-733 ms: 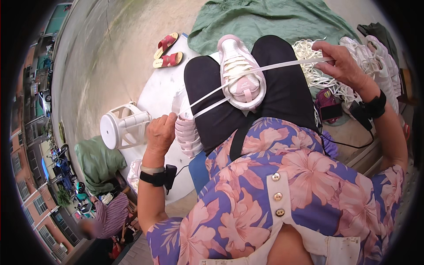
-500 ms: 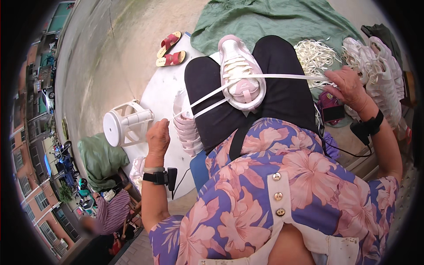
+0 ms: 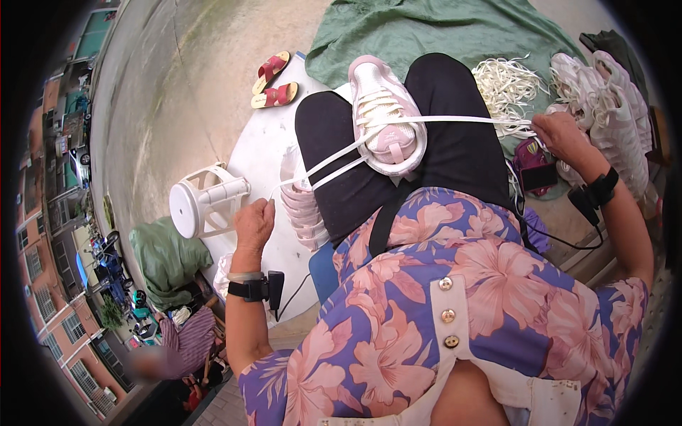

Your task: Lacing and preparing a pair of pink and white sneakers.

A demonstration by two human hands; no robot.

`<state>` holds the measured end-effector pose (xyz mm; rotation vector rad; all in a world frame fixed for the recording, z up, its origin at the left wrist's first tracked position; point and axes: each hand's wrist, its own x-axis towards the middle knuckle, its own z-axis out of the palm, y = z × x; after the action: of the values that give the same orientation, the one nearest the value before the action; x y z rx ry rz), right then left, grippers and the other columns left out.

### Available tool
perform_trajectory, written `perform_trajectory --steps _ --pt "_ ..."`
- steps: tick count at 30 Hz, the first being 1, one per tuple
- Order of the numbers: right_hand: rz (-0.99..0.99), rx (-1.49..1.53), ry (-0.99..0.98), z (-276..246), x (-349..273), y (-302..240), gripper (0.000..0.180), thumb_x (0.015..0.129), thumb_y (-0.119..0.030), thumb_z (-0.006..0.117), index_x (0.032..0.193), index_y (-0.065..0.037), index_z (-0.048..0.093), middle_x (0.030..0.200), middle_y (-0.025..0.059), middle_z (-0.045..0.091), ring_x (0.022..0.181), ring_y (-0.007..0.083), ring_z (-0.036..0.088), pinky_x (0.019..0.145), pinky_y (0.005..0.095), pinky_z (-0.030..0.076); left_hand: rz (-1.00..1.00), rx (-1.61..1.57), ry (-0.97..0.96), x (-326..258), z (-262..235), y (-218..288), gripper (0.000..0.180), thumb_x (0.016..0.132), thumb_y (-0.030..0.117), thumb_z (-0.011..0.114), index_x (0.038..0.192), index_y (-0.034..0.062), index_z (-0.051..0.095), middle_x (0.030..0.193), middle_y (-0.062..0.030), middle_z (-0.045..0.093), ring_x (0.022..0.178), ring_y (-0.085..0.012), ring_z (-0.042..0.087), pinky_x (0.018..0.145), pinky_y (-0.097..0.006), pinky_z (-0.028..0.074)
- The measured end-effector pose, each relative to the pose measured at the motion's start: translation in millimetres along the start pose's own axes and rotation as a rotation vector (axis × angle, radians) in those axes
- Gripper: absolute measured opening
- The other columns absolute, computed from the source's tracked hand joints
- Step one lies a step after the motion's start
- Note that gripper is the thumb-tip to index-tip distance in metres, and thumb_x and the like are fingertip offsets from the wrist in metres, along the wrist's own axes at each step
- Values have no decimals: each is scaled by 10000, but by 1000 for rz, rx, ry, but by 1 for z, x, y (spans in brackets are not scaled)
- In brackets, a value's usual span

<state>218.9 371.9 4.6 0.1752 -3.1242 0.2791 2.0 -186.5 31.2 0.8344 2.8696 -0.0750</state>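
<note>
A white and pink sneaker (image 3: 392, 140) lies on my lap between my knees, its toe pointing away from me. White lace criss-crosses its upper part. My left hand (image 3: 254, 224) is closed in a pinch on lace drawn out to the left, where two strands leave the shoe. Out to the right, my right hand (image 3: 563, 136) grips the white shoelace (image 3: 469, 119), stretched nearly straight across my right thigh. Neither hand touches the sneaker itself.
Loose white laces (image 3: 508, 89) lie heaped beyond my right knee on a green cloth (image 3: 426, 32). More sneakers (image 3: 618, 135) are piled far right. Pink shoe parts (image 3: 304, 213) stack beside my left thigh, near a white stool (image 3: 206, 202). Red sandals (image 3: 275, 94) sit ahead left.
My right hand has turned, its fingers now closing together on the lace. My left hand has lowered slightly. The sneaker stays almost in place.
</note>
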Motion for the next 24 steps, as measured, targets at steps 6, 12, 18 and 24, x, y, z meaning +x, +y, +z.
perform_trajectory --steps 6,12,18,24 --pt "678 1211 -38 -25 69 -11 197 859 -203 538 716 -76 582 550 -38 419 530 63 448 455 246 336 -440 -1277 28 70 -65 60 264 864 225 512 665 55 549 509 25 437 410 -51 355 382 -189 262" --pt "810 1603 88 1 94 -79 164 851 -199 571 777 -60 614 599 -54 466 487 28 400 414 172 311 -537 -1674 -158 80 -43 75 220 878 210 549 772 18 571 543 12 455 403 -51 347 371 -198 269" --pt "678 1650 -44 29 118 -130 134 865 -177 577 875 -45 603 741 15 611 583 54 562 500 166 444 -432 -1714 -381 76 -24 136 166 878 145 553 868 -15 595 639 -42 584 471 -70 526 448 -220 485" --pt "630 1538 72 40 131 -143 98 854 -139 566 884 -51 596 740 4 604 589 40 545 507 165 427 -449 -1780 -365 88 -14 155 143 876 102 538 959 -10 569 737 -63 615 549 -85 567 556 -253 532"
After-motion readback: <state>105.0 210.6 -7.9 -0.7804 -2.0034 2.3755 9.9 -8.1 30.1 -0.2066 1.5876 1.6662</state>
